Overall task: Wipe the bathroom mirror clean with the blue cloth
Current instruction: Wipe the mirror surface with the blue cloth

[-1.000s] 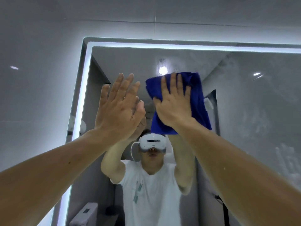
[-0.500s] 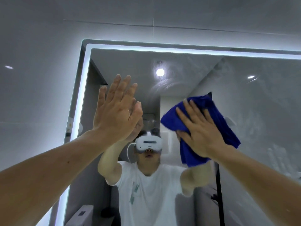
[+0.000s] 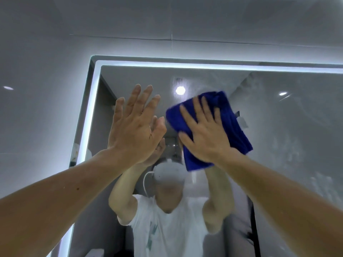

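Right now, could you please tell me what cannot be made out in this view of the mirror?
Head view:
Glass beneath the blue cloth: covered by cloth and right hand.
Mirror: right and bottom edges cut off by the frame.
Left hand: palm faces away, contact with glass unclear.

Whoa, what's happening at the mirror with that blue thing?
A person is cleaning the bathroom mirror. Their right hand presses a blue cloth flat on the glass near the top. Their left hand is open, fingers straight, up against the glass beside it. Cloudy smudges show on the right side, not yet wiped.
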`<act>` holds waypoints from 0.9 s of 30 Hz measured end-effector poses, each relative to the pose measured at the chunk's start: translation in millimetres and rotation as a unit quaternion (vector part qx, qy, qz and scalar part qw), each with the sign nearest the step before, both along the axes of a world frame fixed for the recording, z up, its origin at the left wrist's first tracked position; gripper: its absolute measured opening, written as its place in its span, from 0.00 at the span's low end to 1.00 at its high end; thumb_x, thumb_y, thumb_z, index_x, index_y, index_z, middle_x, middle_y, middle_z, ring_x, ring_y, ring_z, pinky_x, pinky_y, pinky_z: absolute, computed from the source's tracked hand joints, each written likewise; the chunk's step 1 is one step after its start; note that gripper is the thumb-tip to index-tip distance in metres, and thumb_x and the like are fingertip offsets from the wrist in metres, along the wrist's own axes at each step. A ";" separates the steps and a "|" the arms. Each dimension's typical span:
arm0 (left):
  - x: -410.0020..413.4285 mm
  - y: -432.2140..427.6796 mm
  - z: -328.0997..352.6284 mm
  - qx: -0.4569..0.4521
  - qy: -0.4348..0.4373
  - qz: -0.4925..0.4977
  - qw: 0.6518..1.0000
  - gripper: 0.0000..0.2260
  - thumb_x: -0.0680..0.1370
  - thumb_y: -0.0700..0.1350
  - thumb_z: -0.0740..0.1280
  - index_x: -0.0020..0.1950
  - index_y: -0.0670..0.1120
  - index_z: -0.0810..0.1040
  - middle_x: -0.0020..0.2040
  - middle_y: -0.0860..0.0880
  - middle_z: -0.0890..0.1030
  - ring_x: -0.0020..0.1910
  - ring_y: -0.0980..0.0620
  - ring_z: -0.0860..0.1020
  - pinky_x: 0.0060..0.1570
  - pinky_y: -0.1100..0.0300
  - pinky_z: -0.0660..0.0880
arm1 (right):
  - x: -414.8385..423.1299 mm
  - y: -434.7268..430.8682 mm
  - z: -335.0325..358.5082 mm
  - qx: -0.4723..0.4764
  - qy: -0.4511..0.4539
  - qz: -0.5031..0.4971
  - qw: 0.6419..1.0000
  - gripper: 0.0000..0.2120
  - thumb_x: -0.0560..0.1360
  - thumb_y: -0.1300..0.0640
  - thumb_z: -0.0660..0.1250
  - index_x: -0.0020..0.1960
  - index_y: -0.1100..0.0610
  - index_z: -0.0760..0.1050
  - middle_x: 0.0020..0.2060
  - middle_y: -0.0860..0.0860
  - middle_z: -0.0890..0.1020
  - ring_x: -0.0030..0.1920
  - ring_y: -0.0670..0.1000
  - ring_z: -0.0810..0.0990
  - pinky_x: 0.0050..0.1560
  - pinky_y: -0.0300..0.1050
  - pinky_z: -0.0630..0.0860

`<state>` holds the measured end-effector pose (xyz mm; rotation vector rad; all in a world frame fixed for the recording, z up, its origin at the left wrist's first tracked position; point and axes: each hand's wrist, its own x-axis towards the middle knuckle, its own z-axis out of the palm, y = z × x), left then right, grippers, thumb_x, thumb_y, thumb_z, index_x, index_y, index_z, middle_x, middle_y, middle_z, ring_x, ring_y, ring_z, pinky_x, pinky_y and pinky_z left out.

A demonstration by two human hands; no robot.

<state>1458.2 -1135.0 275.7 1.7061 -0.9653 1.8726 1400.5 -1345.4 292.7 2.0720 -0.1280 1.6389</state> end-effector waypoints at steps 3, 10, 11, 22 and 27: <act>-1.6 -4.9 -3.6 0.008 0.005 -0.006 1.000 0.28 0.80 0.58 0.44 0.78 0.50 0.60 0.81 0.50 0.53 0.80 0.52 0.45 0.77 0.44 0.44 | -13.7 -24.8 -32.6 -0.100 0.057 -0.008 0.993 0.32 0.79 0.39 0.51 0.80 0.44 0.47 0.80 0.53 0.47 0.79 0.56 0.44 0.75 0.64 0.42; -11.4 -12.1 -14.2 0.022 0.005 -0.019 1.000 0.29 0.79 0.56 0.45 0.78 0.47 0.60 0.80 0.47 0.54 0.80 0.49 0.48 0.76 0.42 0.48 | -35.5 -36.5 -73.4 -0.087 0.078 -0.042 0.992 0.30 0.81 0.36 0.43 0.80 0.45 0.49 0.80 0.50 0.47 0.79 0.57 0.45 0.73 0.70 0.44; -14.2 -14.0 -14.7 0.020 0.009 -0.021 1.000 0.29 0.79 0.55 0.45 0.78 0.47 0.60 0.81 0.47 0.54 0.80 0.49 0.48 0.76 0.42 0.48 | -36.5 -34.8 -74.0 -0.080 0.085 -0.045 0.992 0.30 0.81 0.37 0.43 0.80 0.45 0.48 0.80 0.50 0.46 0.79 0.57 0.44 0.73 0.71 0.44; -39.7 -25.9 -14.5 0.023 0.015 0.005 1.000 0.29 0.79 0.56 0.45 0.78 0.48 0.60 0.81 0.48 0.54 0.80 0.50 0.47 0.76 0.43 0.46 | -47.4 -54.1 -78.9 -0.103 0.091 -0.016 0.990 0.33 0.77 0.30 0.51 0.78 0.43 0.57 0.80 0.51 0.53 0.78 0.60 0.53 0.71 0.73 0.51; -56.2 -26.5 -16.1 0.024 0.028 0.038 0.999 0.30 0.79 0.58 0.44 0.78 0.48 0.60 0.81 0.49 0.54 0.80 0.51 0.46 0.77 0.45 0.43 | -40.1 -64.0 -82.9 -0.135 0.063 -0.004 0.989 0.41 0.73 0.23 0.48 0.79 0.41 0.48 0.80 0.51 0.48 0.78 0.64 0.51 0.69 0.78 0.46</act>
